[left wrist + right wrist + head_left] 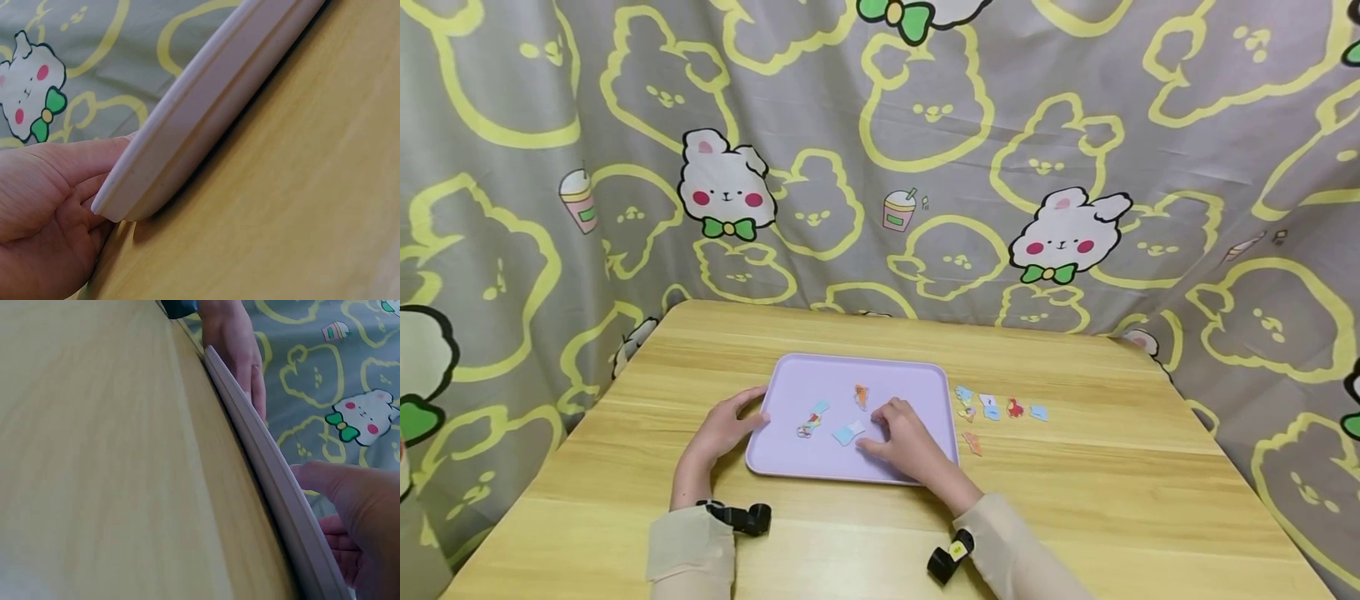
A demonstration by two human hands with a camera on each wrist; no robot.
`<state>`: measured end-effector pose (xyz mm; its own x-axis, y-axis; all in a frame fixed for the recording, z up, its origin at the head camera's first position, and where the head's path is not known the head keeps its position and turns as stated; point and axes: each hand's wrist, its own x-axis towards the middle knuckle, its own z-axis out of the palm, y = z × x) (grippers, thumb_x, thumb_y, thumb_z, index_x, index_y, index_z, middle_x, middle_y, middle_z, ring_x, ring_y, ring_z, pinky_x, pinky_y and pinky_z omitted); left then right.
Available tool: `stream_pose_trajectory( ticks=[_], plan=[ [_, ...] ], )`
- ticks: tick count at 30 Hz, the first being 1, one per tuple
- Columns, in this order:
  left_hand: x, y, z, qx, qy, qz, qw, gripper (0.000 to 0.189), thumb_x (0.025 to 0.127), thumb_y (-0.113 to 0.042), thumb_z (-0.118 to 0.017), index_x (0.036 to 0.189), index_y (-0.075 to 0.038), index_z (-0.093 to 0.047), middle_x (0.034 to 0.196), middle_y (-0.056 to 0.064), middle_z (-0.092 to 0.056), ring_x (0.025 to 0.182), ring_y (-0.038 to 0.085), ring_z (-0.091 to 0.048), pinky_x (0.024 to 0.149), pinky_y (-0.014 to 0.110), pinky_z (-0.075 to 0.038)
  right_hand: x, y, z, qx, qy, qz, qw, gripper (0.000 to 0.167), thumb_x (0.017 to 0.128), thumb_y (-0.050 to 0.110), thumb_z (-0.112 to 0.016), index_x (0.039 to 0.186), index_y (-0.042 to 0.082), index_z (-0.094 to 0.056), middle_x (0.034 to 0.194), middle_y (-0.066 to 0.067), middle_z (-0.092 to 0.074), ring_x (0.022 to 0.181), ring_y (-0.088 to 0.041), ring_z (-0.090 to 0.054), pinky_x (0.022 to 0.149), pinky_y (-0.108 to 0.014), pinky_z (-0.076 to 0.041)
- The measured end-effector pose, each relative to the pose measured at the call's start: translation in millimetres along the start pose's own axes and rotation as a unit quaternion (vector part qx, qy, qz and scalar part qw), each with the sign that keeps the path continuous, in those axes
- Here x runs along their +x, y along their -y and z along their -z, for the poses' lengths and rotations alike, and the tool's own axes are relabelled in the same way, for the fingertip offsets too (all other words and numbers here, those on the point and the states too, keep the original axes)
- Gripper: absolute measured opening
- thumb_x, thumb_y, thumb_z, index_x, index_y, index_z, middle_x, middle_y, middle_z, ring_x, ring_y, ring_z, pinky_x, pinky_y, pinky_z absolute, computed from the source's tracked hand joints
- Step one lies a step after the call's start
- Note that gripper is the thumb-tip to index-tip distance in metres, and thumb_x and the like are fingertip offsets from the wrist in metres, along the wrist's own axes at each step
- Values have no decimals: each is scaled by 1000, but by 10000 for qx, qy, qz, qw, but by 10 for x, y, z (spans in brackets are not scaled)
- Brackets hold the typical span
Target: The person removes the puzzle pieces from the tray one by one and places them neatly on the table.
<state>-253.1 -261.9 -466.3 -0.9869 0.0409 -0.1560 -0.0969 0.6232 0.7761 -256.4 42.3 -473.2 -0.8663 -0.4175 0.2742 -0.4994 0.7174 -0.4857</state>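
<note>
A lavender tray (917,379) lies on the table with small jigsaw-like pieces on it. My left hand (722,431) grips its left edge, the thumb over the rim (187,81) in the left wrist view. Over the tray's right half is my right hand (906,442), thumb and fingers apart and bent loosely. Just left of its fingertips lies a blue-and-white piece (850,432); I cannot tell if they touch. Farther left is a multicoloured strip of pieces (812,420), and an orange piece (861,396) sits toward the back. The right wrist view hides the tray's inside behind its rim.
Right of the tray, on the wooden table (1097,483), lie more pieces: a patterned cluster (965,400), a white-and-blue one (990,407), a red one (1015,408), a light blue one (1038,412) and an orange one (973,443). A patterned curtain (820,100) hangs behind the table.
</note>
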Motion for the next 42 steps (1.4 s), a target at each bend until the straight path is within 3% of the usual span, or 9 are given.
stream_pose_trajectory(
  ticks=[10, 20, 26, 35, 42],
  plan=[
    [-8, -15, -6, 107, -43, -68, 9999, 56, 99, -20, -57, 150, -7, -39, 157, 25, -32, 146, 48, -22, 120, 62, -19, 64, 147, -93, -456, 221, 148, 9986, 55, 76, 47, -80, 101, 0, -66, 88, 0, -49, 81, -12, -40, 71, -26, -46],
    [2, -13, 2, 30, -36, -54, 10000, 56, 99, -19, -56, 150, -7, -38, 157, 25, -31, 147, 48, -21, 120, 62, -18, 110, 163, -133, -550, 65, 221, 9982, 44, 79, 39, -80, 98, 2, -65, 85, 0, -50, 77, -11, -41, 65, -22, -43],
    [1, 1, -3, 27, -31, -35, 10000, 56, 99, -19, -56, 150, -7, -38, 157, 24, -31, 147, 47, -21, 121, 62, -18, 122, 166, -135, -604, 138, 229, 9978, 43, 77, 35, -79, 100, 1, -66, 88, -1, -53, 79, -12, -43, 68, -23, -47],
    [7, 4, -5, 28, -59, -56, 10000, 56, 99, -19, -57, 150, -7, -39, 157, 24, -31, 147, 47, -21, 121, 62, -18, 120, 169, -123, -43, 60, 132, 9999, 38, 77, 31, -79, 98, 2, -67, 82, 1, -48, 77, -9, -41, 65, -19, -41],
    [10, 3, 0, 24, -60, -80, 9999, 56, 99, -18, -57, 150, -7, -39, 157, 24, -31, 147, 47, -21, 121, 62, -18, 123, 152, -164, 425, -53, 80, 9991, 37, 77, 28, -80, 102, 3, -68, 84, 1, -51, 79, -9, -42, 70, -21, -44]
  ],
)
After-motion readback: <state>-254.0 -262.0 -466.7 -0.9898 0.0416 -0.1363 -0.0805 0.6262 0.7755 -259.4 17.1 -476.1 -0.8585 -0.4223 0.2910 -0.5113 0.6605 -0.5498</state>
